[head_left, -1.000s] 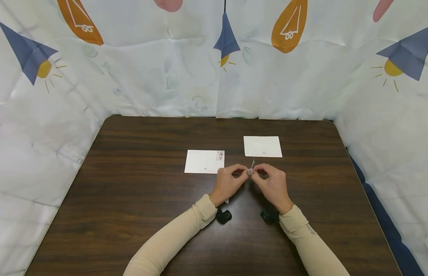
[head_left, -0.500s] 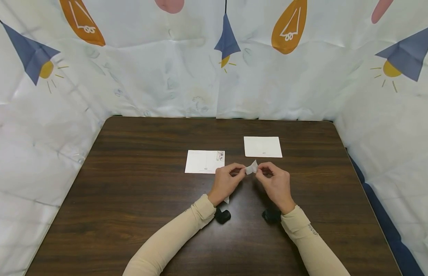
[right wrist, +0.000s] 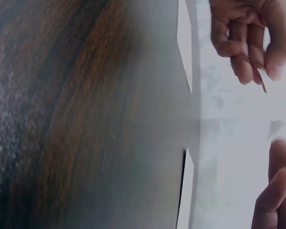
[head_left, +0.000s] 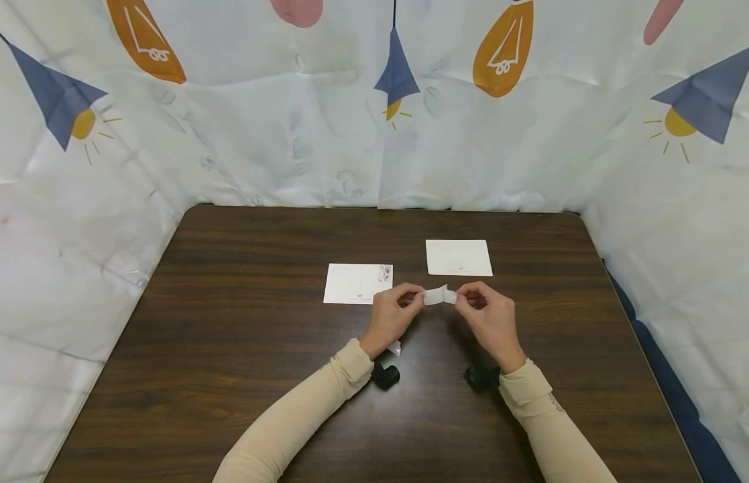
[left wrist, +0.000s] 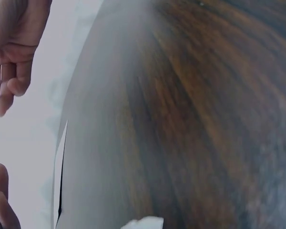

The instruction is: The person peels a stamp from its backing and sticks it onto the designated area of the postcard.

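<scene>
In the head view a small white paper slip (head_left: 435, 296) is stretched between both hands, above the table. My left hand (head_left: 387, 316) pinches its left end between thumb and forefinger. The right end is pinched by my right hand (head_left: 491, 323) in the same way. A step shows in the slip's middle; I cannot tell whether it is one folded strip or two pieces. Behind the left hand lies a white postcard (head_left: 355, 284) with a stamp (head_left: 385, 273) at its upper right corner. A second postcard (head_left: 458, 258), without a stamp, lies farther back to the right.
A small white scrap (head_left: 395, 348) lies partly hidden by my left wrist. Black wrist cameras (head_left: 386, 377) hang below both wrists. The dark wooden table (head_left: 241, 322) ends at a printed white curtain (head_left: 326, 147) behind and at both sides.
My hands, nearly touching a second ago, have drawn apart sideways, the right one moving farther. More of the white slip shows between them. Both postcards lie as before.
</scene>
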Demonstrator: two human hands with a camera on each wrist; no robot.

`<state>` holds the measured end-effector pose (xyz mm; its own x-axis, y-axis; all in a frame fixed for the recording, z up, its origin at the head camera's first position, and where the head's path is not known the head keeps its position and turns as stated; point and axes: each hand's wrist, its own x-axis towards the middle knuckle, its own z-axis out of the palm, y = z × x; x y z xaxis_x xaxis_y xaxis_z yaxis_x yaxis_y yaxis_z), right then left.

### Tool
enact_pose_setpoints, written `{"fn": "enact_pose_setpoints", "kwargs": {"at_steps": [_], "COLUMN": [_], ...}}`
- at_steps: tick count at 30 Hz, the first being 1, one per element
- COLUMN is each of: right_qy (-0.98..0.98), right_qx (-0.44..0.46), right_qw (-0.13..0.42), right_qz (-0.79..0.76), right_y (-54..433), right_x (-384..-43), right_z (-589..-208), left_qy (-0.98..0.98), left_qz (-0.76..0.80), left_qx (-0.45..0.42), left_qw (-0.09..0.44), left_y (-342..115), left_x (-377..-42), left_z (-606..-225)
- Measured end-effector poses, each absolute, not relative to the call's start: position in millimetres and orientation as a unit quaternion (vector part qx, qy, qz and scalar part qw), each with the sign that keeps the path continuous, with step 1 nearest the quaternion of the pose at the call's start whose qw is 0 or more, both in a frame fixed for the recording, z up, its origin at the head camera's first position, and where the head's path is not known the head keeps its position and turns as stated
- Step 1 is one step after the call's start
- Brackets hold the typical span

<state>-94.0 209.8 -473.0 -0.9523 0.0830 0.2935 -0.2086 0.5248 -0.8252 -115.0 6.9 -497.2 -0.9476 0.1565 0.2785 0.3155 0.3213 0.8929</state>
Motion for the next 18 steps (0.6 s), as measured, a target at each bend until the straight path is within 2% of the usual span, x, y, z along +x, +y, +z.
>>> {"fn": "enact_pose_setpoints", "kwargs": {"at_steps": [5, 18], "right_qy": [-0.847, -0.846], "right_qx": [0.032, 0.003], "right_qw": [0.126, 0.105], "right_qz": [0.515, 0.522], "right_y": [215.3, 228.3], "right_x": [-94.1, -92.6], "right_z": [-472.2, -469.1], "left_qy": [-0.812, -0.817], "left_qz": [-0.561, -0.558], "left_qx": [-0.151, -0.144], "left_qw": [0.051, 0.009], "left_y": [4.8, -2.6], "left_x": [-115.1, -116.0], "left_z": [-496.2, -493.9]}}
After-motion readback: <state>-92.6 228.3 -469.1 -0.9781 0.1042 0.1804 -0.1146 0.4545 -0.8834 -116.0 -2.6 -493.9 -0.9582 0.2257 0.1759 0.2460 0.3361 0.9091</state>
